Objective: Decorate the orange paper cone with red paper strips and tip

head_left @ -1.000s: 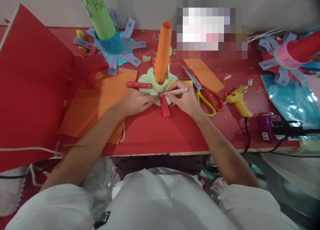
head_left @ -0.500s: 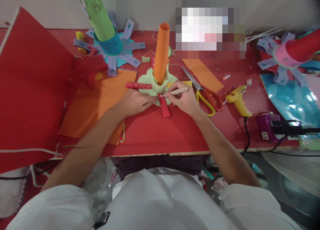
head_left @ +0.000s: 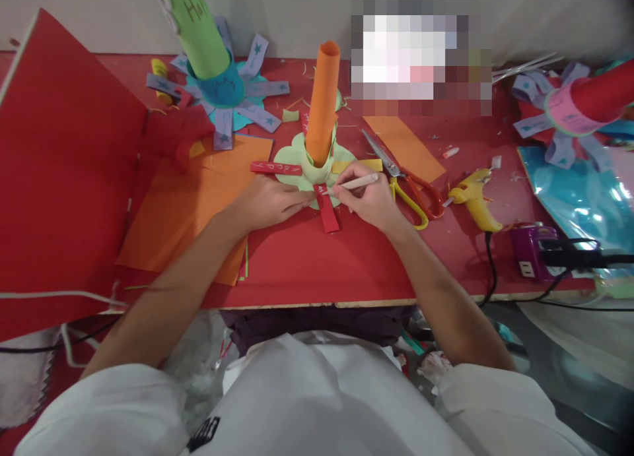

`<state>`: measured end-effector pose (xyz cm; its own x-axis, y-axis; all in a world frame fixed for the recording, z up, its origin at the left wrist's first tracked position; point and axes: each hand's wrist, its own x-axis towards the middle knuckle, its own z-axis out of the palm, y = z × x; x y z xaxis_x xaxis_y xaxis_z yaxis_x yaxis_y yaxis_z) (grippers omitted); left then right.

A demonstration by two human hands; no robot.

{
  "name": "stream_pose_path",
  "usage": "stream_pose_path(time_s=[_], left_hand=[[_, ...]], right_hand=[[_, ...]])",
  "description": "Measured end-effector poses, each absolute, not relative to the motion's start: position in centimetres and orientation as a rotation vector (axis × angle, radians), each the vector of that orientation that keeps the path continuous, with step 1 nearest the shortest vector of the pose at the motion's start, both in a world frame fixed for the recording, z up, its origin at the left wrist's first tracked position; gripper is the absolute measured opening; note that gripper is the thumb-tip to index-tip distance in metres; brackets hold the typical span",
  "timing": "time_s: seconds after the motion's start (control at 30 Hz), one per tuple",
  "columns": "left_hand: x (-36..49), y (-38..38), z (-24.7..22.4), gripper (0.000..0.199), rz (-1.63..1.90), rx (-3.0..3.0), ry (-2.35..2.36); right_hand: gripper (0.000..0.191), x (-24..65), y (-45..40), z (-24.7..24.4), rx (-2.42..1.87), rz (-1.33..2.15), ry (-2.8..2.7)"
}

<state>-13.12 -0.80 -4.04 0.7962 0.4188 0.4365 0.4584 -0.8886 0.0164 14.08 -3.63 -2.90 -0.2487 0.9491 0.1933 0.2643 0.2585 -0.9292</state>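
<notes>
A white pen (head_left: 360, 181) is pinched in my right hand (head_left: 375, 196), its tip end beside the upper part of a red paper strip (head_left: 327, 212) with small white marks. My left hand (head_left: 275, 202) lies with stretched fingers, its fingertips touching the strip's left edge. The strip reaches over the front of a pale green flower-shaped paper base (head_left: 288, 156). An orange paper tube (head_left: 323, 103) rises from the base's collar. A red strip with white lettering (head_left: 275, 168) extends left, and a yellow strip (head_left: 371, 166) extends right.
Scissors (head_left: 416, 202) and a yellow glue gun (head_left: 476, 195) lie to the right, near a purple power adapter (head_left: 532, 251). Orange sheets (head_left: 168, 225) lie left, before a standing red board (head_left: 64, 165). A green tube craft (head_left: 203, 47) stands behind.
My right hand and the pen have shifted slightly right, away from the strip, showing more of its white marks. My left hand stays nearly in place.
</notes>
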Motion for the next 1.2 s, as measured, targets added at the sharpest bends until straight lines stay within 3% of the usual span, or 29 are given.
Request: stream_pose_path(time_s=[1.2], left_hand=[[-13.14,-0.95,-3.64,0.031,-0.711,-2.983,-0.715]], right_hand=[[0.020,14.08,-3.94,-2.87,-1.159,1.051,-1.744]])
